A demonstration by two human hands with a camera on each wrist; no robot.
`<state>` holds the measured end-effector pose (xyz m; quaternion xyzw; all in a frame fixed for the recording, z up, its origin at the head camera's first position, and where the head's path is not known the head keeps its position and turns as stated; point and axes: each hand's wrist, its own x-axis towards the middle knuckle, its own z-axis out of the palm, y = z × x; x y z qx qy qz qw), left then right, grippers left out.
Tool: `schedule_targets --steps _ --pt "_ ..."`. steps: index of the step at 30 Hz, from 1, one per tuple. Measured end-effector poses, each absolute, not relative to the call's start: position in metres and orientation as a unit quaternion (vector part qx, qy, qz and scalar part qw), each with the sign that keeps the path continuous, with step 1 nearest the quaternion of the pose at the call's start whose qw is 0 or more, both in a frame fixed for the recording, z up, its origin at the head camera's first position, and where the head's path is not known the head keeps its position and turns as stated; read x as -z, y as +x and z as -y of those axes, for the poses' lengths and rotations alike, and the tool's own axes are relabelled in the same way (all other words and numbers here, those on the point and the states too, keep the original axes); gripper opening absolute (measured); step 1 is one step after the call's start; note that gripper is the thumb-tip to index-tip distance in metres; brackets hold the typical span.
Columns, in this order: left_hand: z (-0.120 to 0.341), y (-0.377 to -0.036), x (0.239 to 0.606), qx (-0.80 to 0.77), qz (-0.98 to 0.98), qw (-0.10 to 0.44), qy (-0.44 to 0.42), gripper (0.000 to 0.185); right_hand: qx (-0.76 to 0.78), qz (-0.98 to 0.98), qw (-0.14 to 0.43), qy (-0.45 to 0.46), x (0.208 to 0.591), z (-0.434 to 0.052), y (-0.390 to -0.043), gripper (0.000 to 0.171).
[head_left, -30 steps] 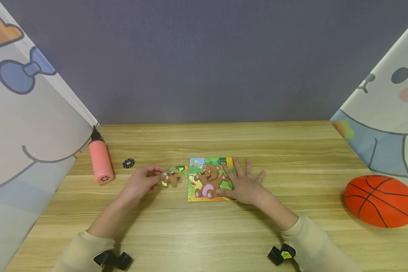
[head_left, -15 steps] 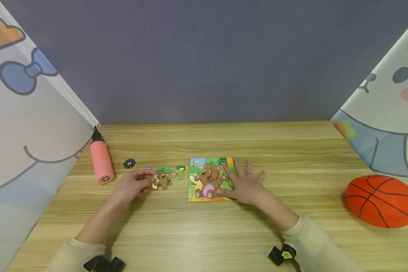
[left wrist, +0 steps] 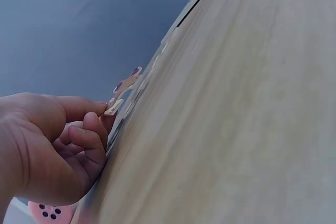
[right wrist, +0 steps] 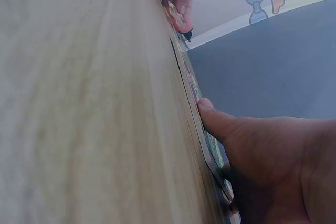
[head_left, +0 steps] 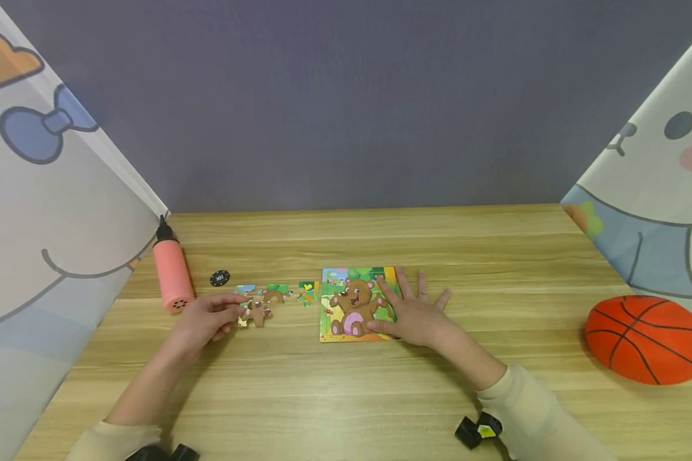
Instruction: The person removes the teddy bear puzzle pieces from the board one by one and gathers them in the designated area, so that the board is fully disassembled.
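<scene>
My left hand (head_left: 203, 321) pinches a jigsaw piece (head_left: 257, 314) with brown bear artwork between thumb and fingers. In the left wrist view that jigsaw piece (left wrist: 127, 84) stands tilted, raised a little from the tabletop. Just beyond it lies a row of loose pieces: a brown and green piece (head_left: 275, 294), a piece with a yellow bird (head_left: 308, 290), and a partly covered piece with blue sky (head_left: 245, 289). To their right is a square bear puzzle (head_left: 353, 307). My right hand (head_left: 418, 320) rests on its right side, fingers spread.
A pink hand pump (head_left: 172, 272) with a black nozzle lies at the left edge. Near it is a black round chip (head_left: 220, 278). An orange basketball-patterned oval (head_left: 648, 339) sits at the right. A grey partition (head_left: 357, 109) closes off the table's back.
My left hand has moved left with the pinched piece, away from the bear puzzle. The row of loose pieces has come into fuller view. My right hand stays in place.
</scene>
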<state>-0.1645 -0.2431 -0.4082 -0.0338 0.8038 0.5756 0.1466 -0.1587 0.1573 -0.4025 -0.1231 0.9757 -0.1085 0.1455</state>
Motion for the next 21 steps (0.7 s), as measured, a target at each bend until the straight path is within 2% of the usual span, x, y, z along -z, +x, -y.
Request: schedule_targets --steps 21 --pt "0.264 -0.159 0.407 -0.553 -0.821 0.137 -0.041 0.033 0.109 -0.976 0.142 -0.127 0.404 -0.158 -0.158 0.096"
